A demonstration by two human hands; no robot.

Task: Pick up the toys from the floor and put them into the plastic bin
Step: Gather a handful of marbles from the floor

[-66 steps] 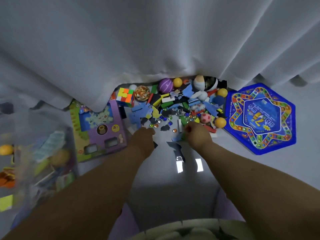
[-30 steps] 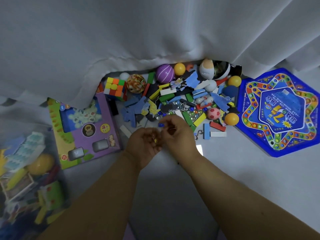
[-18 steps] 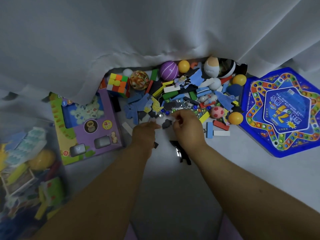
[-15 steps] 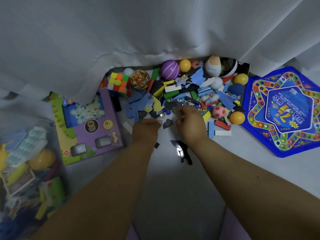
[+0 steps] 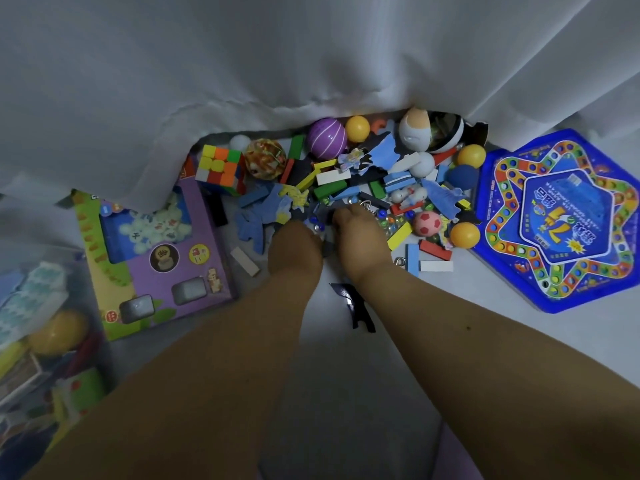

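On floor: toy pile point(image 5: 363, 188) largely uncollected | plastic bin point(image 5: 38, 344) partly filled | left hand point(image 5: 294, 249), right hand point(image 5: 360, 237) in pile, grip indeterminate

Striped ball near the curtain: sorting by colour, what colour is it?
Purple ball with thin white stripes; head view.

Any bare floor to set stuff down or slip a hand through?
Bare floor between the forearms, and below the blue game board. Crowded: toy pile from cube to board, under the curtain.
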